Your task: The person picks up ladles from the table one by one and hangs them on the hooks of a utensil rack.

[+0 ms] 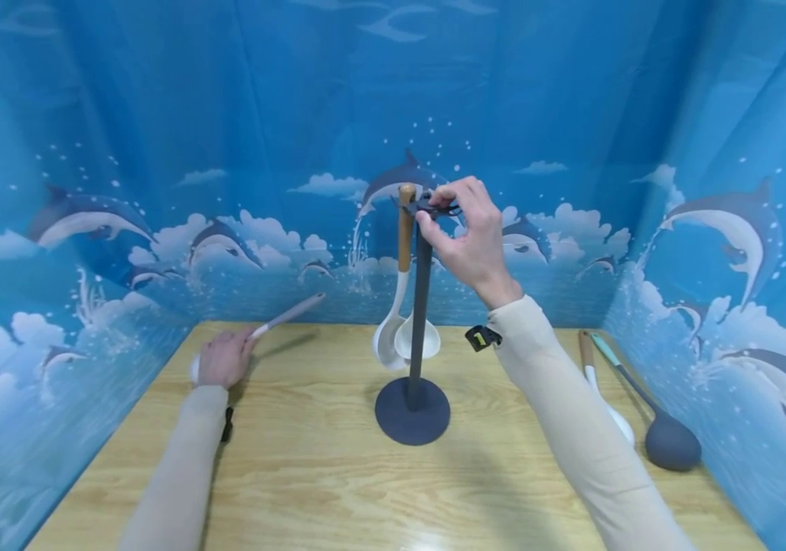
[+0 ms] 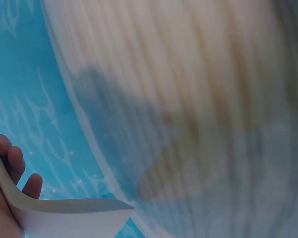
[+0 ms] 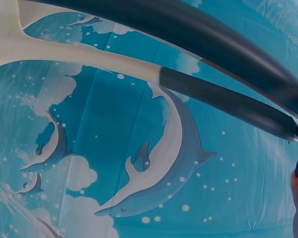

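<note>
A dark utensil stand (image 1: 419, 314) with a round base stands upright on the table. My right hand (image 1: 468, 229) pinches the hooked top of the stand between thumb and fingers. A white ladle (image 1: 389, 337) with a wooden handle hangs there. Behind the pole hangs another white-headed utensil (image 1: 427, 340); the right wrist view shows its dark handle (image 3: 228, 101). At the table's left, my left hand (image 1: 225, 358) grips a white spatula (image 2: 74, 215), its greyish handle (image 1: 296, 308) pointing up and right. The hand mostly covers the spatula's head in the head view.
By the table's right edge lie a white utensil (image 1: 592, 375) with a wooden handle and a dark ladle (image 1: 671, 440) with a mint-green handle end. A blue dolphin-print curtain (image 1: 296, 115) surrounds the wooden table (image 1: 310, 467) at the back and sides.
</note>
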A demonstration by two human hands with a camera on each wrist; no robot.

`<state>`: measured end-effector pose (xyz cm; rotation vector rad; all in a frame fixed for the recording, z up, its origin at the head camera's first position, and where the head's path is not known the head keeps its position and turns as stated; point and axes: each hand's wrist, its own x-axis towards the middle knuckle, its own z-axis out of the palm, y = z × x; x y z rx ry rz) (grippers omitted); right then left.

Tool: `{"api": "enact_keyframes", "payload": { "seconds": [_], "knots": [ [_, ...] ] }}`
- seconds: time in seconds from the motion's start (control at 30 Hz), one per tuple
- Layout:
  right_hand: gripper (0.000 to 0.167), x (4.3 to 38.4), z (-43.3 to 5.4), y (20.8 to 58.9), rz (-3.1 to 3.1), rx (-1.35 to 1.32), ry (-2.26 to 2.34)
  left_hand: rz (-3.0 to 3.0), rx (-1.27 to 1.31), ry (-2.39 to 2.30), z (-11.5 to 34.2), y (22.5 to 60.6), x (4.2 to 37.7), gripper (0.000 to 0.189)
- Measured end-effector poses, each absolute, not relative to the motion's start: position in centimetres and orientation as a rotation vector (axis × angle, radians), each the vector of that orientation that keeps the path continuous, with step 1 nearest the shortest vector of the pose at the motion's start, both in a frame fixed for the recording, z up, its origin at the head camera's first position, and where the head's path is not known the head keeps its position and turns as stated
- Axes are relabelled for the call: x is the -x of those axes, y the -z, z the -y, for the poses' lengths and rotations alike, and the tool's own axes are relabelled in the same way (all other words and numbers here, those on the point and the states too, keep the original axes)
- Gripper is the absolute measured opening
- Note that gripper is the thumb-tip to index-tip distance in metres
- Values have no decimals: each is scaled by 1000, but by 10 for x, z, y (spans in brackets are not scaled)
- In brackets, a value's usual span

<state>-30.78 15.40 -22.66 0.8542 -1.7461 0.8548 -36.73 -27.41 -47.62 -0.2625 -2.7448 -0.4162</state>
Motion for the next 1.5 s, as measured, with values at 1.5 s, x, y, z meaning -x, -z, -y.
{"api": "enact_keyframes", "payload": {
  "seconds": [1.5],
  "knots": [
    [25,312,-154,229,1691,-849,-922,2553,481,790,189,413,338,32]
  ]
}}
